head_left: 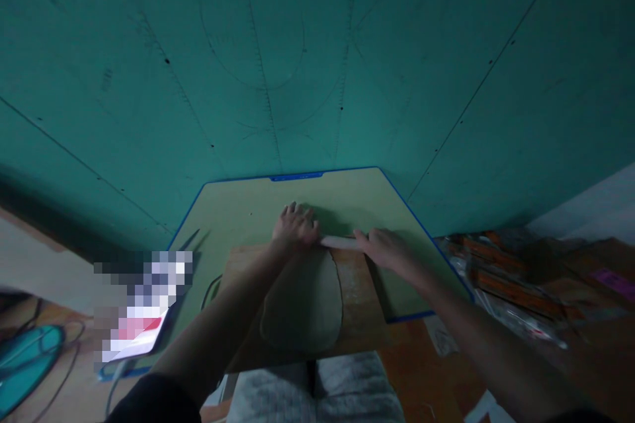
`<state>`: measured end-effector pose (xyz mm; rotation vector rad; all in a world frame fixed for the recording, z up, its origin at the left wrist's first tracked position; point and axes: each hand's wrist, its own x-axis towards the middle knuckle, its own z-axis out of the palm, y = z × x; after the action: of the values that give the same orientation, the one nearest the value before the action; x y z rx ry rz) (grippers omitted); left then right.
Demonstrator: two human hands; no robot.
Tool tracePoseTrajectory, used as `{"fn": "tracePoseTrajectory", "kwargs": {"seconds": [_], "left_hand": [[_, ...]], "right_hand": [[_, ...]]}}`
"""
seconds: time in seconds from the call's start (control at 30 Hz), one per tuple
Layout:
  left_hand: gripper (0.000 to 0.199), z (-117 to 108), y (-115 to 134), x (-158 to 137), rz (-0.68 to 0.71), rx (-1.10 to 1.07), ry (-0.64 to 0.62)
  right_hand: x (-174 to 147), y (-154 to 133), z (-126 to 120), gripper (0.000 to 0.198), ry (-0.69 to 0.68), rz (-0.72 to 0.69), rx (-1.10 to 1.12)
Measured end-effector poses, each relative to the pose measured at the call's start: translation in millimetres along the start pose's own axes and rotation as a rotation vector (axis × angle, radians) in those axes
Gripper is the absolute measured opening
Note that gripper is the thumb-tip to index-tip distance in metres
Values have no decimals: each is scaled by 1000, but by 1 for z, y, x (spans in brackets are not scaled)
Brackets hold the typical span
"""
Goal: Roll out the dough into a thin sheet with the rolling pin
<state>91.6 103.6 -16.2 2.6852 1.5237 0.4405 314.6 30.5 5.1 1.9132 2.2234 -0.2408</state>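
Blue trim (238, 180) runs round the pale table (342, 195), and there's a decent strip of tabletop past the wooden board (360, 291) on the far side, plus a narrower one off its right. Board's near edge comes right out over the person's grey trousers (357, 383), so it's tight on that side. Left is busier: a lit screen (139, 337), partly pixelated, sits by the table's edge. Behind it all is a green wall (307, 79) with faint ruled lines and circles, it's pretty dim, and some plastic-wrapped packages (510, 277) are piled lower down to the right. Now the dough (310, 304): one flat, pale sheet lying on the board, rounded at the near end, smooth-looking, far end up by the rolling pin (341, 242). Right hand (381, 248) is curled around the pin's right end. Left hand (296, 225) lies over the other end, knuckles up; can't tell if its fingers wrap it or just press down.
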Motion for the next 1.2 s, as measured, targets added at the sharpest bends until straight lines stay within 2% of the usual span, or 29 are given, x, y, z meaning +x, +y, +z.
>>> {"fn": "tracePoseTrajectory", "kwargs": {"seconds": [0.13,0.23,0.4,0.5,0.6,0.67,0.73,0.9,1.07,1.2], "left_hand": [[28,-3,3,4,-40,-7,16],[29,-12,1,1,-29,-28,56],[33,-34,-8,-25,-56,-77,159],[32,-42,0,-43,-70,-138,195],[28,-40,15,-52,-14,-115,91],[24,-36,24,-55,70,-49,-22],[21,-33,32,-56,125,13,-77],[22,-27,41,-64,160,83,-75],[26,-22,41,-71,145,95,-14],[28,-24,40,-69,113,81,-35]], "right_hand": [[3,-6,-7,37,31,81,106],[-4,-9,-7,44,101,179,202],[-16,6,1,57,247,332,415],[-20,19,7,61,318,414,552],[-21,25,15,72,368,488,681],[-23,25,20,73,402,523,740],[-25,23,25,70,453,544,796],[-32,19,31,63,591,500,948],[-35,19,34,61,638,533,956],[-34,20,37,62,657,545,1008]]}}
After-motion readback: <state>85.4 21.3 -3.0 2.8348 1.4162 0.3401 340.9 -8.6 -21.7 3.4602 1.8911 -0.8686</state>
